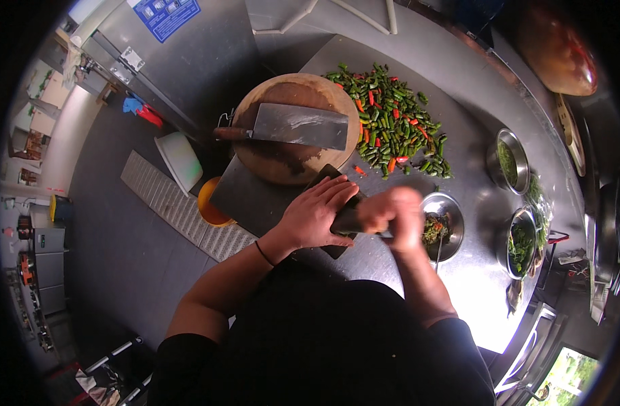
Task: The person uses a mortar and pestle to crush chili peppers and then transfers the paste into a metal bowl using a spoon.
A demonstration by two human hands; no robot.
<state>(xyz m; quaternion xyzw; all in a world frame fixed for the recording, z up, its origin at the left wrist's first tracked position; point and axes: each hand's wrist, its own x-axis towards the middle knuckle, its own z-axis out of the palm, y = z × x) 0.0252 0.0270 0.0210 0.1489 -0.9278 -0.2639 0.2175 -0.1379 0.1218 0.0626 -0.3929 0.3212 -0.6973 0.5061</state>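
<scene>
My left hand (317,213) lies with spread fingers over the rim of a dark mortar-like vessel (334,248), which partly hides under it. My right hand (393,215), blurred, is closed around a thick dark pestle-like tool (348,222) that reaches down to the vessel. What lies inside is mostly covered. Just right of my right hand, a steel bowl (457,231) holds a chopped mixture (434,228) and a spoon (439,248). Ahead of my hands, a cleaver (302,126) rests flat on a round wooden chopping block (284,170), beside a heap of cut green and red chillies (391,119).
Two steel bowls of chopped greens (506,162) (520,248) stand at the right of the steel table (474,188), near bagged herbs (540,203). Left of the table are a white tub (180,162), an orange bowl (211,200) and a perforated floor strip (183,208).
</scene>
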